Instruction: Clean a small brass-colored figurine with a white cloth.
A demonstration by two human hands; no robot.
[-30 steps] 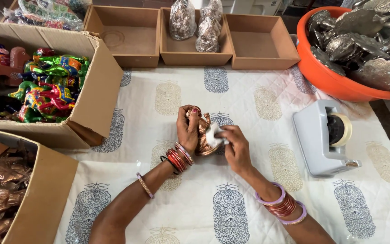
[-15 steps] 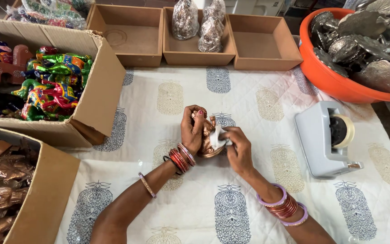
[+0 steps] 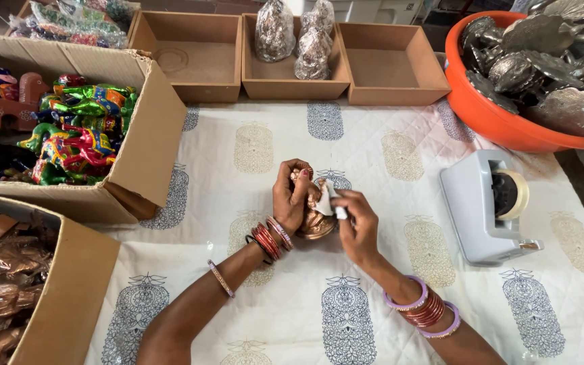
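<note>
Glossy copper figurine, white cloth

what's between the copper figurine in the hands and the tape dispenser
Only the right hand and bare printed tablecloth separate the copper figurine from the tape dispenser, per the head view.

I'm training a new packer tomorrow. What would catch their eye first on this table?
At the centre, the left hand holds a copper figurine while the right hand presses a white cloth to it. On the left, a cardboard box brims with bright painted animals. Top right stands an orange tub of silver pieces.
</note>
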